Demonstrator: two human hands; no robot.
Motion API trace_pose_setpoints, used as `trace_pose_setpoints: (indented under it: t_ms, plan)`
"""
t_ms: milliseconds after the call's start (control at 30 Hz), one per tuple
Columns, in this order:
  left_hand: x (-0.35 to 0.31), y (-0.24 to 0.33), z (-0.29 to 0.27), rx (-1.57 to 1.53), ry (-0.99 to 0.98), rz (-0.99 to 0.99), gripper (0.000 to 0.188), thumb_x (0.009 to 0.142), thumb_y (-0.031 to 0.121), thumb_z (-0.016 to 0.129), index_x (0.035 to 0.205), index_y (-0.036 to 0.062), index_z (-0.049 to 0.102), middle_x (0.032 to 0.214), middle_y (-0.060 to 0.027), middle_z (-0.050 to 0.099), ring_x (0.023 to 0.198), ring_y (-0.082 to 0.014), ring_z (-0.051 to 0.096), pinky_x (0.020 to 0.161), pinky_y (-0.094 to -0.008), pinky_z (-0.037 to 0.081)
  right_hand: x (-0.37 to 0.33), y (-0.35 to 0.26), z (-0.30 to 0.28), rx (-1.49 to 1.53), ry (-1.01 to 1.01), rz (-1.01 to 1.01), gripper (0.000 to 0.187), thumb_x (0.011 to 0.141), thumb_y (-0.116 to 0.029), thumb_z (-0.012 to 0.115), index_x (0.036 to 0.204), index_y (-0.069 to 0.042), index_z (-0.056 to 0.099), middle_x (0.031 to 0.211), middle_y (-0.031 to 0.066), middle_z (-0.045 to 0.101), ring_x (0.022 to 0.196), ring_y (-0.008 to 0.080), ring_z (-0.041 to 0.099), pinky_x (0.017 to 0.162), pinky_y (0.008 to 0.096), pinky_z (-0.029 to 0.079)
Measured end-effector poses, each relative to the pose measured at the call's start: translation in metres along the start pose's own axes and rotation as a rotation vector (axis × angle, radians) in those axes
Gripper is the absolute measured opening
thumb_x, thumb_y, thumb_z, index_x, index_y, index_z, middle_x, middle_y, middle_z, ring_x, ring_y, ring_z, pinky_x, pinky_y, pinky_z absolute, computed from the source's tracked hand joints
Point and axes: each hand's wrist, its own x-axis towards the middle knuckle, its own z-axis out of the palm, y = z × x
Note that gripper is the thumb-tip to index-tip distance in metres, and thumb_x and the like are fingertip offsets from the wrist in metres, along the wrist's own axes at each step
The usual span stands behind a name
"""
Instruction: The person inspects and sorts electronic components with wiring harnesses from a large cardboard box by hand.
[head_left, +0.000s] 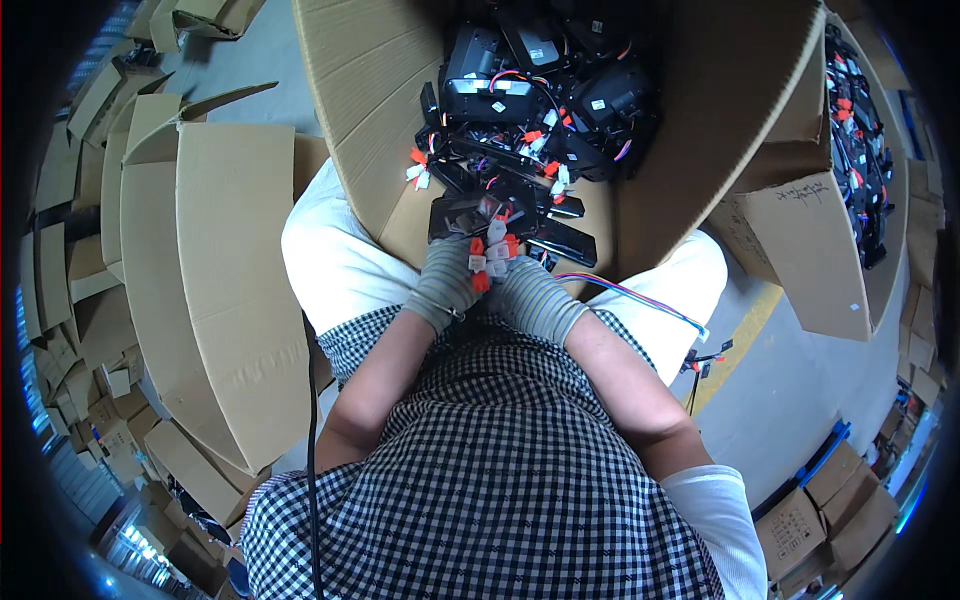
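My left hand (446, 282) and my right hand (533, 297), both in striped knit gloves, meet over my lap at the near edge of a large cardboard box. Their fingers close around a cluster of red and white plug connectors (492, 255). A black plastic unit (455, 215) lies just beyond the fingertips; whether a hand grips it too is hidden. From beside my right hand a multicoloured wire lead (640, 294) runs right over my thigh to a small white plug. Inside the box is a heap of black plastic units (500, 90) with coloured wires and connectors.
The open box (370, 90) stands between my legs with tall walls. On the right, another cardboard box (800, 240) holds more black units. Large open cartons (245, 290) stand close on my left. A black cable (312, 480) hangs along my left side.
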Motion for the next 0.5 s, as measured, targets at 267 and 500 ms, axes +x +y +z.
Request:
trace_pose_setpoints:
  t_ms: [267, 500]
  plan:
    - [0.033, 0.002, -0.062, 0.345, -0.432, 0.11, 0.036, 0.095, 0.027, 0.04, 0.119, 0.0011, 0.045, 0.101, -0.0127, 0.058, 0.08, -0.0194, 0.061, 0.065, -0.0281, 0.052, -0.029, 0.0, 0.034, 0.384, 0.458, 0.026, 0.011, 0.084, -0.01, 0.054, 0.087, -0.007, 0.064, 0.088, 0.0087, 0.06, 0.083, 0.026, 0.059, 0.073, 0.0323, 0.049]
    - [0.022, 0.0, -0.037, 0.108, 0.004, 0.036, 0.036, 0.096, 0.026, 0.034, 0.116, -0.0023, 0.045, 0.093, -0.0143, 0.058, 0.076, -0.0195, 0.063, 0.061, -0.0296, 0.057, -0.039, 0.0, 0.027, 0.115, 0.481, 0.201, 0.021, 0.082, -0.009, 0.055, 0.102, -0.008, 0.06, 0.08, 0.0079, 0.06, 0.067, 0.0242, 0.059, 0.06, 0.0328, 0.051]
